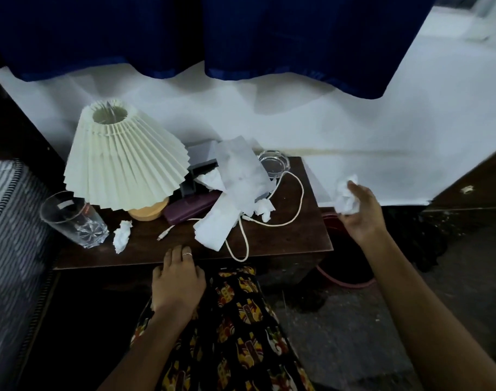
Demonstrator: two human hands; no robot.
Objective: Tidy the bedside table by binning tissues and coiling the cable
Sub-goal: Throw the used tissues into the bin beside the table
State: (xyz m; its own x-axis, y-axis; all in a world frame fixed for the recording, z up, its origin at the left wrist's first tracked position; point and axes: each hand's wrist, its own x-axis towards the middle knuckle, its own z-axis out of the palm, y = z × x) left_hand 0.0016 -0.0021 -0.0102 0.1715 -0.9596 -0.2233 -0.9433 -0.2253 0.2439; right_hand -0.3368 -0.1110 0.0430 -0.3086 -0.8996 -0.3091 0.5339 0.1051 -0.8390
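My right hand [362,215] holds a crumpled white tissue [345,197] in the air to the right of the dark wooden bedside table [306,244], above a red-rimmed bin [351,285] on the floor. My left hand [177,280] rests palm down at the table's front edge, fingers spread, holding nothing. On the table lie a large flat tissue sheet [235,176], a small crumpled tissue [122,235] near the glass, another crumpled tissue [265,210], and a loose white cable [292,218] looping over the front edge.
A pleated cream lamp [122,162] stands at the table's back left, a drinking glass [71,218] at its front left corner. A purple case [190,207], a grey box [198,156] and a glass ashtray [273,163] lie behind. A striped mattress [9,235] is at left.
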